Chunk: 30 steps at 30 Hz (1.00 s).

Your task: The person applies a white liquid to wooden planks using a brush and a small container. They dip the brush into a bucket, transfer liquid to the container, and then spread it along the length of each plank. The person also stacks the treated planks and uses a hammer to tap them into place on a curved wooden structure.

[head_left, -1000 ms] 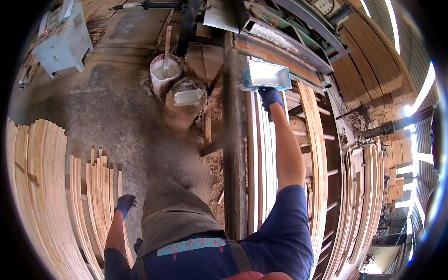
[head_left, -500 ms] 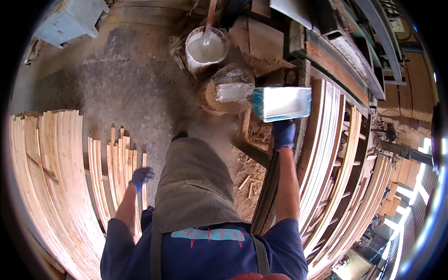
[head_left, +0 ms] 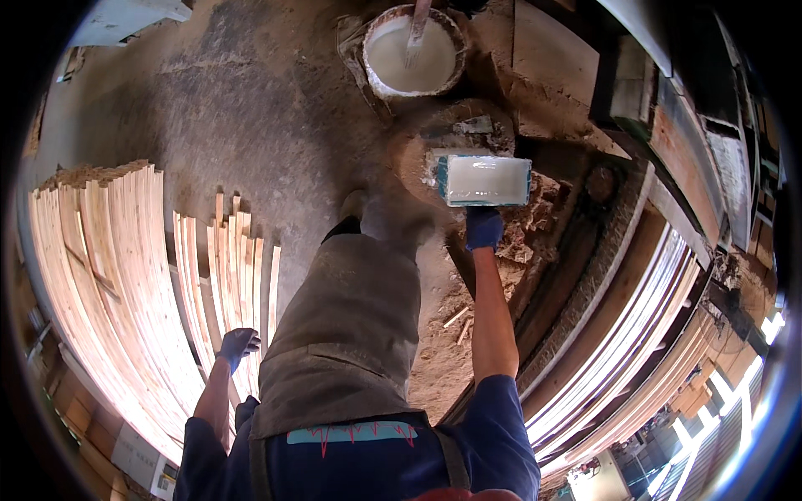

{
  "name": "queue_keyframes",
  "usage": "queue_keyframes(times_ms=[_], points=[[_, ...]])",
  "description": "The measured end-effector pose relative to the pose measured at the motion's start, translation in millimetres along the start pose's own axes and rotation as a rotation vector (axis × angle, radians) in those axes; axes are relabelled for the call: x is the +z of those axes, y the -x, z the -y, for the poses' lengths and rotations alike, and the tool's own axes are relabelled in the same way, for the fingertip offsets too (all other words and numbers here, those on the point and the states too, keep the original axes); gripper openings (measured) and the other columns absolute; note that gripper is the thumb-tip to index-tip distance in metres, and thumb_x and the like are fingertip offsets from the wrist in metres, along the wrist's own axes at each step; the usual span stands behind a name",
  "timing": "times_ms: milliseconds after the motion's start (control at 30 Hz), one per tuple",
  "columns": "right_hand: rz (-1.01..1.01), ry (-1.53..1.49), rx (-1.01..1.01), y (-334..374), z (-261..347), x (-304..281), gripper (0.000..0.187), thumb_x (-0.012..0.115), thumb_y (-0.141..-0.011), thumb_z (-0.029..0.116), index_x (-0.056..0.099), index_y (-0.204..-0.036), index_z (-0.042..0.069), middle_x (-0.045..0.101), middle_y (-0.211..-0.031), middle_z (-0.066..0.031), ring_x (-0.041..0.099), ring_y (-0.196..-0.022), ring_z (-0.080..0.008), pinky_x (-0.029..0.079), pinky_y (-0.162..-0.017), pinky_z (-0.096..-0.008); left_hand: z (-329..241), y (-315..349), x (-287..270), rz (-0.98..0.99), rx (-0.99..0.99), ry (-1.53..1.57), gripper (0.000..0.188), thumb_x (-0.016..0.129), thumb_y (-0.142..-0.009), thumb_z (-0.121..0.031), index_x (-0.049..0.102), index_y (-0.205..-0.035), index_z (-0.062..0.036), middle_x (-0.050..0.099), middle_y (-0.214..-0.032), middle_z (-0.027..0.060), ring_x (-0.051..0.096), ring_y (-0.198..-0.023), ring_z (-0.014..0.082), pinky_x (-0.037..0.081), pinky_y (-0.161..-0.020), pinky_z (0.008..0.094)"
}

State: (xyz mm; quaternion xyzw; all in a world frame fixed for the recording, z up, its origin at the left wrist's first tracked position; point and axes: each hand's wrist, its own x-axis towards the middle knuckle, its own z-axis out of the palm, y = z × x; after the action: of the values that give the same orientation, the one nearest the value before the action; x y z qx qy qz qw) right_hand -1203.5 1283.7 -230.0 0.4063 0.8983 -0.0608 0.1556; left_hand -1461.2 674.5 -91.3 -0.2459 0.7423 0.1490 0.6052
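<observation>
Clearly enough, the gloved right hand (head_left: 484, 229) is closed at the near side of a blue rectangular container (head_left: 489, 181), though its fingertips are hidden by the container and the glove. The gloved left hand (head_left: 241, 344) hangs low at the other side of the body, its fingers loosely curled, with nothing visible in it; its palm is turned out of sight. The container, holding glossy white liquid, lies just beyond the right hand and well apart from the left.

Behind it, a brown round-topped stand (head_left: 411, 163) is partly covered; whether the two touch, I cannot tell. Farther off stands a bucket (head_left: 373, 82) of white liquid, with a flat stick (head_left: 418, 29) dipping in, cut off by the upper edge.

A grey-brown apron (head_left: 342, 309) covers part of the dusty, stained floor (head_left: 242, 108). Stacked pale boards (head_left: 117, 259) and thinner strips (head_left: 225, 267) fill the left; glare washes out the long boards (head_left: 618, 321) on the right. Dark machinery (head_left: 685, 125) bends into the rim, its details hard to make out.
</observation>
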Motion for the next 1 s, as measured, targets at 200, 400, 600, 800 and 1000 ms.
queue_keyframes(times_ms=[200,400,600,800,1000], points=[[-0.264,-0.324,-0.01,-5,-1,41,0.023,0.05,-0.088,0.016,0.068,-0.098,0.006,0.068,-0.095,-0.0158,0.066,-0.086,-0.0303,0.053,-0.075,-0.0403,-54,8,6,0.072,0.127,0.101,0.03,0.059,-0.092,-0.034,0.064,-0.106,-0.0082,0.069,-0.091,0.0064,0.065,-0.076,0.0156,0.049,-0.068,0.0285],[0.068,-0.641,0.499,56,-2,-59,0.047,0.051,-0.088,0.037,0.055,-0.12,0.004,0.062,-0.115,-0.0211,0.059,-0.107,-0.0375,0.047,-0.092,-0.0464,-123,-52,17,0.221,0.184,-0.031,0.035,0.051,-0.094,-0.031,0.057,-0.121,-0.0101,0.066,-0.108,0.0098,0.066,-0.089,0.0258,0.052,-0.07,0.0319],[0.093,-0.713,0.446,265,18,-119,0.029,0.049,-0.09,0.036,0.066,-0.101,0.014,0.068,-0.086,-0.0173,0.066,-0.075,-0.0391,0.053,-0.069,-0.0472,-277,-37,94,0.293,0.268,-0.236,0.031,0.05,-0.094,-0.034,0.06,-0.112,-0.0107,0.069,-0.098,0.0096,0.066,-0.076,0.0248,0.05,-0.066,0.0359],[-0.021,-0.859,0.481,421,24,-60,0.028,0.05,-0.092,0.032,0.064,-0.103,0.01,0.065,-0.099,-0.0175,0.063,-0.092,-0.0353,0.051,-0.08,-0.0432,-418,3,197,0.491,0.671,-0.314,0.034,0.049,-0.097,-0.034,0.059,-0.115,-0.0068,0.063,-0.117,0.0134,0.062,-0.103,0.0249,0.052,-0.084,0.0363],[0.078,-0.769,0.515,571,10,55,0.028,0.052,-0.088,0.03,0.071,-0.088,0.009,0.07,-0.084,-0.0143,0.067,-0.079,-0.0301,0.051,-0.071,-0.0414,-503,253,382,0.872,1.122,-0.201,0.032,0.051,-0.096,-0.024,0.059,-0.12,-0.0048,0.065,-0.115,0.0128,0.066,-0.101,0.0291,0.055,-0.084,0.0378]])
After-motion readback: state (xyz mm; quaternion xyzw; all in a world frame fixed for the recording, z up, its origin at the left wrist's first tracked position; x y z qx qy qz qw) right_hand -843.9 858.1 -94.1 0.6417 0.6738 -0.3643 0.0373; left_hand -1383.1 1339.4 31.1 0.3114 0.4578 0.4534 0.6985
